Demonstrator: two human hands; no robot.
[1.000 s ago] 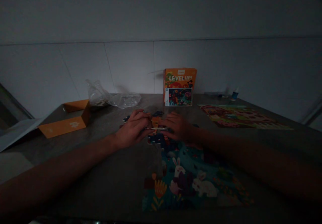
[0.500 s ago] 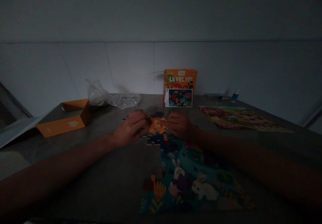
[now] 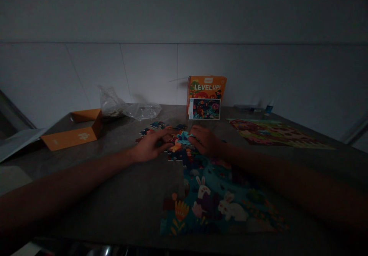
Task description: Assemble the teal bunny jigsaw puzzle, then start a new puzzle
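The scene is dim. A partly assembled jigsaw puzzle (image 3: 212,198) with rabbits and flowers lies on the grey table (image 3: 115,187) in front of me. My left hand (image 3: 151,145) rests at the puzzle's far left edge, fingers curled and pressed on a puzzle piece (image 3: 178,144) with orange and teal colours. My right hand (image 3: 205,141) lies just right of that piece, fingers bent down onto it and the puzzle's top edge. Several loose pieces (image 3: 156,127) lie just beyond my left hand.
An orange "LEVEL UP!" puzzle box (image 3: 206,98) stands against the wall. An open orange box lid (image 3: 73,133) and a crumpled clear plastic bag (image 3: 126,108) lie at the left. A second finished puzzle (image 3: 273,132) lies at the right, with a small bottle (image 3: 268,108) behind it.
The orange piece between my hands has been lowered flat onto the puzzle's top edge; both hands have settled down on it. More loose pieces show beyond my left hand.
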